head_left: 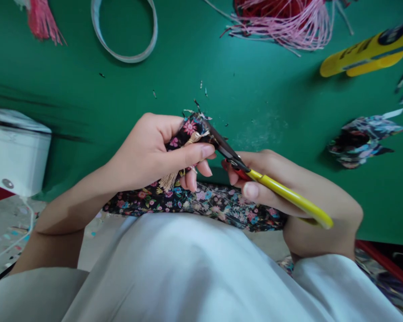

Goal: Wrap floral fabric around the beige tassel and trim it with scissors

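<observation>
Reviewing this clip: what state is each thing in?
Left hand: closed on the floral piece
Floral piece: held, not laid down
Right hand: closed around the scissors
Scissors: blades at the floral piece; how far open, unclear
White ring: lying on the table
Pink cords: loosely heaped
White box: cable attached

No wording is legible. Beyond the right hand [272, 165], farther to its right, a yellow tube [366, 51] bears dark lettering and a dark-blue oval, possibly a brand mark, too blurred to read.
</observation>
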A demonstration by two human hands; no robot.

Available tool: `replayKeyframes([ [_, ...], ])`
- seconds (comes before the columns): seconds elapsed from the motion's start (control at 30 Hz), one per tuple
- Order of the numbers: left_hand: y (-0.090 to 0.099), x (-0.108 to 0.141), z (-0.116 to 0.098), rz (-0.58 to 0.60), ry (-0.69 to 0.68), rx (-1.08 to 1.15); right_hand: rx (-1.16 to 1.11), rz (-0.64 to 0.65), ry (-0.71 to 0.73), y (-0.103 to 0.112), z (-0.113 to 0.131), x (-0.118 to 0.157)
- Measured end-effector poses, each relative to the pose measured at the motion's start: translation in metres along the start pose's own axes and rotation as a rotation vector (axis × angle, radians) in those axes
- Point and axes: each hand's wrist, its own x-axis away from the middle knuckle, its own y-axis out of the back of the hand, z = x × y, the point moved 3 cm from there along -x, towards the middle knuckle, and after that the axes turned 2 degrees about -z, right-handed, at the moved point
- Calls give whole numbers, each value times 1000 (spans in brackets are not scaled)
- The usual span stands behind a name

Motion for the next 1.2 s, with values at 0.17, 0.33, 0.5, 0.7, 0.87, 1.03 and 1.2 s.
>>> replayKeyframes([
  [0.17, 1, -1, 3, 12, -42, 9, 38, 11, -3, 1, 1, 0],
  [0.33, 0, -1, 5, 13, -26, 13, 57, 12, -17, 1, 1, 0],
  [0.5, 1, -1, 4, 18, -28, 1, 58, 19, -36, 1, 1, 0],
  [0.7, 2, 0, 4, -9, -42, -32, 66, 10, -43, 0, 1, -1],
  [0.87, 2, 0, 3, -27, -40, -17, 37, -2, -24, -1, -1, -1],
  [1.03, 1, -1, 3, -31, -43, 27, 31, -12, -24, 0, 0, -3],
  [1.2, 1, 0, 3, -17, -37, 48, 4, -27, -17, 0, 1, -3],
])
